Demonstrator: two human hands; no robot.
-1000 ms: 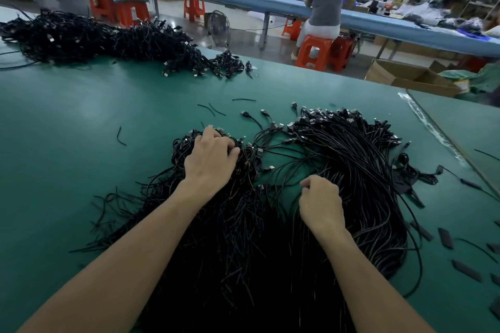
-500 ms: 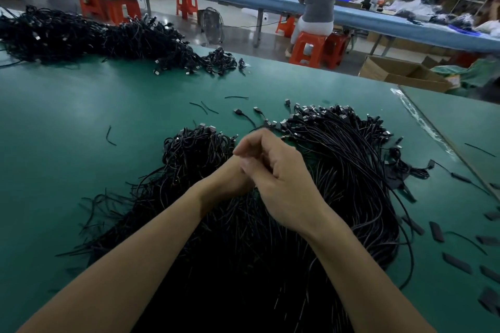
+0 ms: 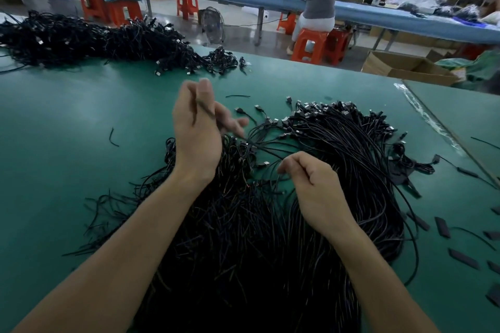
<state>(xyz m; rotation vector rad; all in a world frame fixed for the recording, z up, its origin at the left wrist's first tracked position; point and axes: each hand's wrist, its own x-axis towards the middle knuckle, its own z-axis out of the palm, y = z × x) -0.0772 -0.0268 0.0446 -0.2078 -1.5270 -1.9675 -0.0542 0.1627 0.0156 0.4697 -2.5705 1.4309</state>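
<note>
green table [image 3: 67, 130], big heap of black usb leads [image 3: 338, 149] spread across the middle, plug ends fanned toward the far right. left hand [image 3: 196, 130] lifted clear of the heap, palm turned inward, thumb and first fingers closed on a single cable [image 3: 207, 111]; the other fingers splay loosely to the right. the hand is blurred, so exactly which fingers do the pinching is hard to say. right hand [image 3: 316, 189] low, just over the near middle of the heap, fingers curled in, thumb and forefinger nipped together on a thin strand, probably the same cable further along. the cable's long axis runs on a diagonal: from the left hand's raised pinch, far and left, down to the right and nearer, past the heap's edge toward the right hand. so its free run lies between the two hands, with the rest buried in the tangle below the right one. judging by this, one lead is being drawn out of the mass; the right hand is nearer the snagged part and best placed to feed or free it while the left pulls up and away. second heap [image 3: 81, 38] at far left, short black sleeves [image 3: 442, 227] scattered at near right, well apart from both hands.
</note>
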